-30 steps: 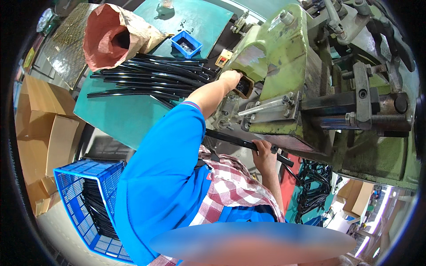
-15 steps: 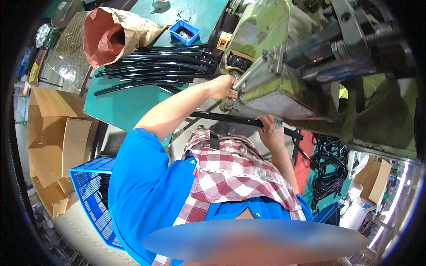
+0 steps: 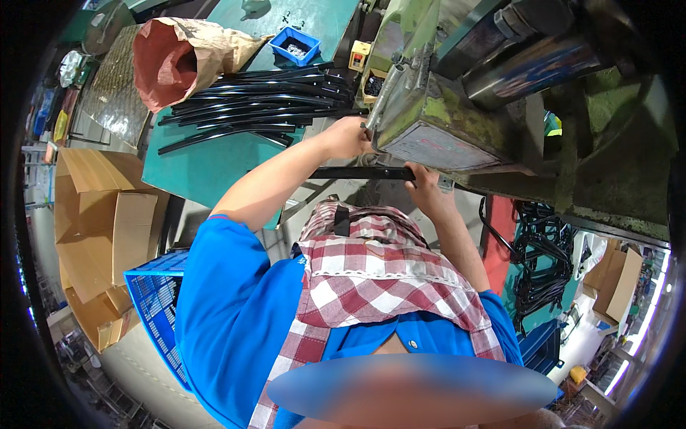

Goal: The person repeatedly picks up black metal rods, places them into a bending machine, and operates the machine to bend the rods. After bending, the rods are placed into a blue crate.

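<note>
My right hand is closed around the right end of a straight black tube, just under the front lower edge of a green-grey machine. Leftward, the tube runs level beneath my left forearm. My left hand is curled at the machine's left front corner, beside a slanting metal rod. Its fingertips are hidden there, so what they grip cannot be seen. Behind that hand, a pile of black tubes lies on the green table.
A blue tray of small parts and an open paper sack are on the table. Cardboard boxes and a blue crate stand at left. Bent black tubes lie at right. Dark cylinders jut above the machine.
My right hand has moved left and slightly up with the black tube. The tube end that stuck out right of this hand no longer shows there. My left hand stays at the machine's corner.
</note>
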Motion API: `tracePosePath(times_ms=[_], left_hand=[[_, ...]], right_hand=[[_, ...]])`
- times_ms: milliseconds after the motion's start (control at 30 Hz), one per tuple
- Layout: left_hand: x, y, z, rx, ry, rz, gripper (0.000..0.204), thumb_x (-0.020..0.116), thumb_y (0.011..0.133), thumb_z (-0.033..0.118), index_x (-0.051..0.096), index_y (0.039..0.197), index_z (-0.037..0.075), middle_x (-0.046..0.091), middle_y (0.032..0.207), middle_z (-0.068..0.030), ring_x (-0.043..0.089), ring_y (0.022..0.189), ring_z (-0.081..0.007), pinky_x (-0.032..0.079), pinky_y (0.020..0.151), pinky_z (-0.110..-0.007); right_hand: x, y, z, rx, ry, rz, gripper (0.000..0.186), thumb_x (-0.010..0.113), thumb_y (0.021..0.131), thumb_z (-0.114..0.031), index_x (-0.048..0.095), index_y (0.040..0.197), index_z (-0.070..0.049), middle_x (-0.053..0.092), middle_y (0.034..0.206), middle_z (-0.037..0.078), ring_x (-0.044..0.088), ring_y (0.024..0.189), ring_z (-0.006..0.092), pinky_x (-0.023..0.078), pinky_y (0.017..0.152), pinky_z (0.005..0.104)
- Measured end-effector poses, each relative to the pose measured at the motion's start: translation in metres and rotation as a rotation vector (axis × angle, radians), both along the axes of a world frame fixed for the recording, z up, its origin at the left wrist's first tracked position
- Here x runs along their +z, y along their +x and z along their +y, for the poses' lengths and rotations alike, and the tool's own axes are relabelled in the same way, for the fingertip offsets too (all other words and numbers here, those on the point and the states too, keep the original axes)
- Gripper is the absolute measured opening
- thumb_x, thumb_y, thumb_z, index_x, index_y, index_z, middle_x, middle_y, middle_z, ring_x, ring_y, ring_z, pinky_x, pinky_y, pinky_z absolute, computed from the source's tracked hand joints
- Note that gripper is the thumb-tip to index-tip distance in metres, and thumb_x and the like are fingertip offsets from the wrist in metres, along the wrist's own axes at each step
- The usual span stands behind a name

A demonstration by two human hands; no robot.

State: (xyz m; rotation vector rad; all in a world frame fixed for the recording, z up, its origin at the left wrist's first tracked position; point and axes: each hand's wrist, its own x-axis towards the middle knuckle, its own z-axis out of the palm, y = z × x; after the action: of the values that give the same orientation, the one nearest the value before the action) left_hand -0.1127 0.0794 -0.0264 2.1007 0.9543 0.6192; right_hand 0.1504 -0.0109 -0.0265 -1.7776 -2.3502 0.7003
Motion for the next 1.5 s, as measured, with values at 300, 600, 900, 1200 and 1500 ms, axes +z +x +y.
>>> tracePosePath(times_ms=[300, 600, 900, 1200, 1500], left_hand=[[0.013, 0.004, -0.006, -0.07, -0.093, 0.224, 0.042, 0.056, 0.089, 0.04, 0.064, 0.1, 0.001, 0.065, 0.093, -0.0229, 0.06, 0.093, -0.0404, 0.048, 0.079, -0.045], [0.027, 0.012, -0.016, -0.101, -0.009, 0.19, 0.039, 0.051, 0.089, 0.036, 0.063, 0.094, -0.001, 0.064, 0.09, -0.0255, 0.061, 0.09, -0.0417, 0.048, 0.079, -0.047], [-0.025, 0.016, 0.007, -0.193, -0.023, 0.325, 0.036, 0.049, 0.089, 0.032, 0.062, 0.098, 0.0, 0.065, 0.085, -0.0236, 0.062, 0.085, -0.0409, 0.049, 0.076, -0.047], [-0.021, 0.006, -0.002, -0.221, -0.134, 0.187, 0.028, 0.058, 0.09, 0.03, 0.062, 0.093, 0.002, 0.066, 0.078, -0.0164, 0.064, 0.075, -0.0321, 0.048, 0.069, -0.041], [0.011, 0.015, 0.013, -0.16, -0.644, 0.242, 0.038, 0.066, 0.086, 0.038, 0.067, 0.076, 0.002, 0.065, 0.066, -0.0058, 0.061, 0.06, -0.0152, 0.048, 0.059, -0.031]], right_hand=[[0.012, -0.048, 0.039, 0.29, 0.831, -0.194, 0.031, 0.071, 0.073, -0.022, 0.066, 0.102, -0.015, 0.065, 0.095, 0.011, 0.063, 0.086, 0.0331, 0.05, 0.076, 0.0448], [0.01, -0.047, 0.031, 0.175, 0.667, 0.05, 0.031, 0.07, 0.074, -0.023, 0.065, 0.103, -0.012, 0.064, 0.099, 0.012, 0.061, 0.086, 0.0341, 0.049, 0.076, 0.0456], [-0.007, -0.043, 0.03, 0.044, 0.463, -0.096, 0.035, 0.067, 0.078, -0.031, 0.065, 0.107, -0.01, 0.064, 0.105, 0.015, 0.059, 0.098, 0.0375, 0.045, 0.086, 0.0494], [-0.052, -0.034, 0.031, 0.122, 0.634, -0.064, 0.049, 0.069, 0.08, -0.043, 0.06, 0.118, -0.013, 0.056, 0.123, 0.01, 0.053, 0.112, 0.0337, 0.041, 0.097, 0.0445], [-0.014, -0.029, 0.021, 0.048, 0.443, -0.146, 0.039, 0.067, 0.081, -0.037, 0.064, 0.11, -0.011, 0.064, 0.11, 0.011, 0.06, 0.101, 0.0317, 0.046, 0.088, 0.0432]])
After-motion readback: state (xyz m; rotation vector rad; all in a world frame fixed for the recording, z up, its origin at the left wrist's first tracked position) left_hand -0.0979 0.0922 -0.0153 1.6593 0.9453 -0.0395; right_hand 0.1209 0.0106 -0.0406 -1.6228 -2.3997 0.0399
